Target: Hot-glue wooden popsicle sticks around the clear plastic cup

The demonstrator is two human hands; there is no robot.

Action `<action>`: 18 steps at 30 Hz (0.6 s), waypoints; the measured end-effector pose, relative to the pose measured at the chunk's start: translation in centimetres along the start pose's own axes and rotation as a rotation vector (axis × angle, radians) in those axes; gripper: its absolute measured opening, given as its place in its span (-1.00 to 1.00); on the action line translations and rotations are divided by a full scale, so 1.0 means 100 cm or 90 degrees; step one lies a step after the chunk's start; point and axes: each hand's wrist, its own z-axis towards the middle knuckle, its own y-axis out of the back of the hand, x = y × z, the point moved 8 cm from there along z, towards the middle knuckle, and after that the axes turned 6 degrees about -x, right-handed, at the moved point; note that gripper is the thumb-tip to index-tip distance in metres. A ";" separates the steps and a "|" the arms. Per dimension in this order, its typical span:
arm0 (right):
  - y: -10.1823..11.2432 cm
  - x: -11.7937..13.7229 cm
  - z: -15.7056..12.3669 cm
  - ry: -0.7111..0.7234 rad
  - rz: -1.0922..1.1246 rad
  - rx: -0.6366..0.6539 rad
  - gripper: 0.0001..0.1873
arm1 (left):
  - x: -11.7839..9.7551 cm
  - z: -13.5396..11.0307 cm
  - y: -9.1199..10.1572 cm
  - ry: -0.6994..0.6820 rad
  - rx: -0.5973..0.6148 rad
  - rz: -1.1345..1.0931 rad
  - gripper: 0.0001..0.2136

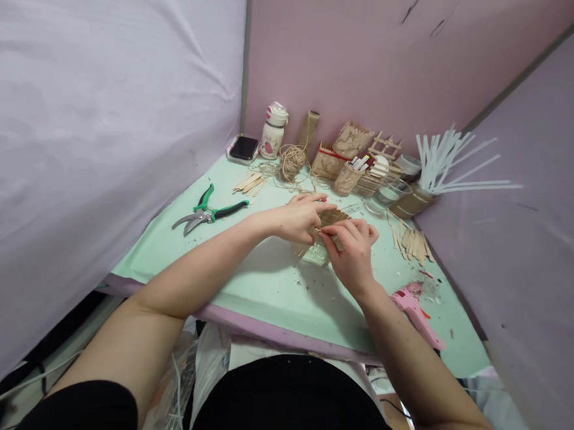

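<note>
Well, the pale green tabletop (252, 276) fills the middle of the frame, its cloth smooth and edged in mauve below. At upper right, long translucent white rods (443, 165) fan out of a cardboard-like box (410, 201), probably stood upright to stay gathered and reachable. The metal shears (196, 215), green-and-black handled with curved blades, lie splayed at centre left, seemingly laid aside to free both hands. Centre frame, the left hand (302, 219) arches with fingers partly bent over the brown-and-clear piece (335, 216), apparently steadying it; whether it grips is hidden. The right hand (350, 243) brings thumb and forefinger together at the piece's near side, perhaps for fine control; what lies between them is too small to tell. The piece sits between both hands, ribbed-looking above, glassy below. A pink plastic glue gun (416, 314) rests at lower right, near the right forearm. A fuzzy twine ball (292, 162) sits above centre; flat wooden sticks (413, 243) lie loosely heaped at right.
</note>
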 end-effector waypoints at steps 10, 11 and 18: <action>0.005 0.001 0.002 0.005 -0.004 -0.012 -0.84 | -0.005 -0.001 0.005 0.020 -0.011 0.015 -0.89; 0.005 0.001 0.001 0.005 -0.005 -0.011 -0.84 | -0.005 -0.001 0.005 0.021 -0.008 0.015 -0.89; 0.003 -0.002 0.000 0.001 -0.002 0.003 -0.88 | -0.004 -0.001 0.000 0.047 0.031 0.002 -0.93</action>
